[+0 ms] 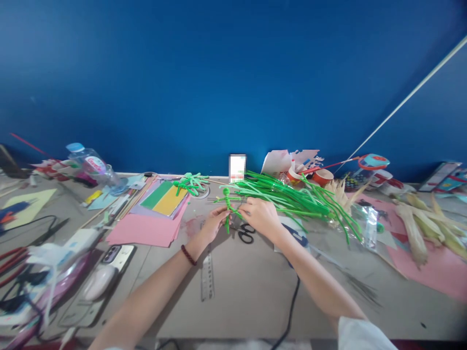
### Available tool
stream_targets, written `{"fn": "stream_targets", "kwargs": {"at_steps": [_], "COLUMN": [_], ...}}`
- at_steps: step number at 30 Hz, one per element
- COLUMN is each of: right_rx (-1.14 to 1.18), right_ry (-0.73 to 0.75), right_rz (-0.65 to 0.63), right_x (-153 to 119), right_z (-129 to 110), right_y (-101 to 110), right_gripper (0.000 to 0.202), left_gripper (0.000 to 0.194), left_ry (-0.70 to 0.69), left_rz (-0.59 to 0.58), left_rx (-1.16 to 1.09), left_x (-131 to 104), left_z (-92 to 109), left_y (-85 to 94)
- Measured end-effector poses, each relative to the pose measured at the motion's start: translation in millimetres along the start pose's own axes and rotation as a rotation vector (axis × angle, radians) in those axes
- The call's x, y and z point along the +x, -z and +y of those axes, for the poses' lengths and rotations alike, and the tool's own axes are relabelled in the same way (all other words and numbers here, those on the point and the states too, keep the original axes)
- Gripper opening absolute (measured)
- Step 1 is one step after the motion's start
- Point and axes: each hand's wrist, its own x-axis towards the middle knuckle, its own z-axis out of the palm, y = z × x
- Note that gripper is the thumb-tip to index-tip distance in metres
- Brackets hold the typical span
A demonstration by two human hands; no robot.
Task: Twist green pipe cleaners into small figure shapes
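Between my hands is a small green pipe-cleaner figure (226,195) with a round head, arms and legs. My left hand (216,221) pinches its lower body from the left. The fingers of my right hand (260,213) are closed on the end of its right-hand leg. Just under my right hand lie scissors with black handles (246,234). A clear ruler (207,276) rests below my left hand. Behind my right hand spreads a pile of green pipe cleaners (292,195), and a smaller green pipe-cleaner piece (193,183) sits at the back left.
Pink paper (144,231) and colored sheets (164,198) lie left. Farther left are phones (118,255), a white mouse (100,282) and a plastic bottle (89,160). A lit phone screen (238,167) leans on the blue wall (233,87). Dried corn husks (414,231) lie right.
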Motion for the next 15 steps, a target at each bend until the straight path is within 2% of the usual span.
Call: {"fn": "stream_targets", "kwargs": {"at_steps": [3, 8, 15], "right_rx": [-0.017, -0.012, -0.065], "right_ry": [-0.019, 0.042, 0.117], "right_rz": [0.017, 0.09, 0.199], "right_x": [1, 1, 0], "right_z": [-3, -5, -6], "right_y": [-6, -18, -32], "right_gripper": [0.028, 0.021, 0.02], "left_gripper": [0.025, 0.027, 0.027], "left_ry": [0.033, 0.014, 0.005], "left_rz": [-0.082, -0.142, -0.179], "left_rx": [0.003, -0.027, -0.028], "left_x": [0, 0, -5], "left_z": [-1, -3, 0], "left_y": [0.9, 1.4, -5.5]}}
